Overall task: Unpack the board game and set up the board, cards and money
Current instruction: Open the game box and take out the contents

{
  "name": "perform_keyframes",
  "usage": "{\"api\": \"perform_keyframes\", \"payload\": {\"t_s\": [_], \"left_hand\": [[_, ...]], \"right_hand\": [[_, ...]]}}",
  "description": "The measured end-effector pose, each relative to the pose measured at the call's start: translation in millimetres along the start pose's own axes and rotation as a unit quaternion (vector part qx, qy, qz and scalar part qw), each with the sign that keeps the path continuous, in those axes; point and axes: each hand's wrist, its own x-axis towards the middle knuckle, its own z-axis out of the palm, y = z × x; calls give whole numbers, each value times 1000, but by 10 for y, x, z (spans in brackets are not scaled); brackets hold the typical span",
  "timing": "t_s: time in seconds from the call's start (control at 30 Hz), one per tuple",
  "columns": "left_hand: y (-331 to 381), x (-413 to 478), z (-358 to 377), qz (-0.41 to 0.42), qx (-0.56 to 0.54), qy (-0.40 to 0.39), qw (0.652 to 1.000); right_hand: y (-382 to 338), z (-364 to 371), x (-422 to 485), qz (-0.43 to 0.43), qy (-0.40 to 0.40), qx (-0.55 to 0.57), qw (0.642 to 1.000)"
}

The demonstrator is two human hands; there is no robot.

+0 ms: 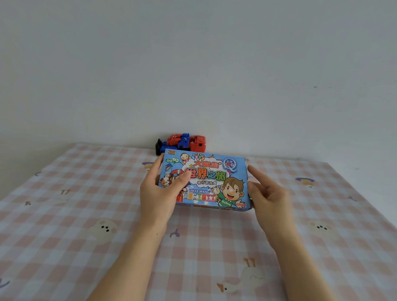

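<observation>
A blue cardboard game box (212,173) with cartoon children and colourful Chinese lettering is held tilted up above the table, its lid closed. My left hand (160,194) grips its left end, thumb across the front face and fingers behind. My right hand (268,195) is at the box's right end, index finger stretched along the side edge, the other fingers curled against the lower right corner. No board, cards or money are visible.
A red and blue toy truck (182,143) stands against the white wall just behind the box. The table carries a pink and white checked cloth (78,225) with small animal prints, reaching the frame edges left and right.
</observation>
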Motion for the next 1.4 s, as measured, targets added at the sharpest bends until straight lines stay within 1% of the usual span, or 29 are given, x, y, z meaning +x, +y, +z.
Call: {"api": "perform_keyframes", "payload": {"t_s": [0.17,0.23,0.33,0.4,0.5,0.6,0.67,0.7,0.77,0.83,0.9,0.97,1.1,1.4], "left_hand": [[-13,10,-6,-7,-4,5,1000],[-22,15,-9,-9,-3,7,1000],[-33,24,-5,-11,-1,8,1000],[-33,27,-3,-16,-4,9,1000],[-31,39,-9,-30,-20,17,999],[-18,48,-12,-41,-42,19,998],[-12,42,-5,-41,-43,13,998],[-12,36,-3,-38,-39,11,998],[-22,29,1,-28,-24,5,999],[-30,22,2,-18,-7,-2,1000],[-34,18,5,-10,1,-9,1000],[-36,15,13,-6,8,-17,1000],[-33,19,19,-7,1,-19,1000],[-32,13,17,-17,12,-42,999]], "right_hand": [[37,-19,20,-8,36,-22,999],[31,-13,27,4,42,4,999],[2,8,18,16,29,54,998],[-3,14,19,18,29,55,998],[18,3,37,13,60,66,996],[81,-57,82,49,109,95,988],[120,-88,104,65,123,102,985],[122,-90,100,55,128,86,986],[132,-78,91,-13,138,16,990],[113,-36,69,-76,127,-41,988],[148,-6,80,-96,118,-68,986],[181,-15,116,-75,137,-81,984],[227,-68,153,-40,168,-71,982],[134,-61,110,-8,153,-29,988]]}}
